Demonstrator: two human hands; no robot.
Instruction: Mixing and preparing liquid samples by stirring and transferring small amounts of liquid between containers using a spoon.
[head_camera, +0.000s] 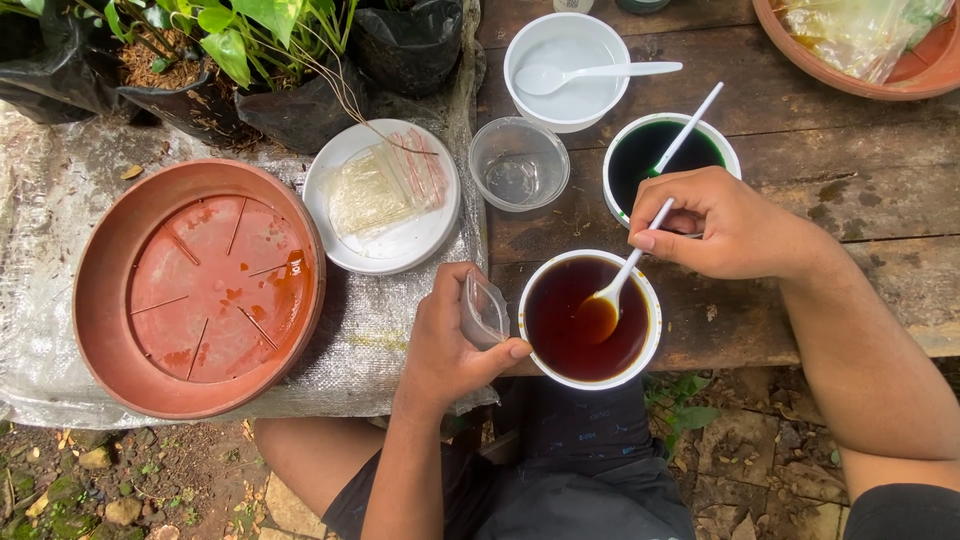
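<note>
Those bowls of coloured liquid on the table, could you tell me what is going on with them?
A person sits at a wooden table. The right hand holds a white spoon dipped into a white bowl of dark brown liquid. The left hand holds a small clear plastic cup, tilted, beside that bowl's rim. A bowl of dark green liquid stands just behind.

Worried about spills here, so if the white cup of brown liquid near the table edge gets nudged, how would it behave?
The white cup looks nearly full, so probably heavy and sloshy. It overhangs the table edge, so likely apt to tip.
</note>
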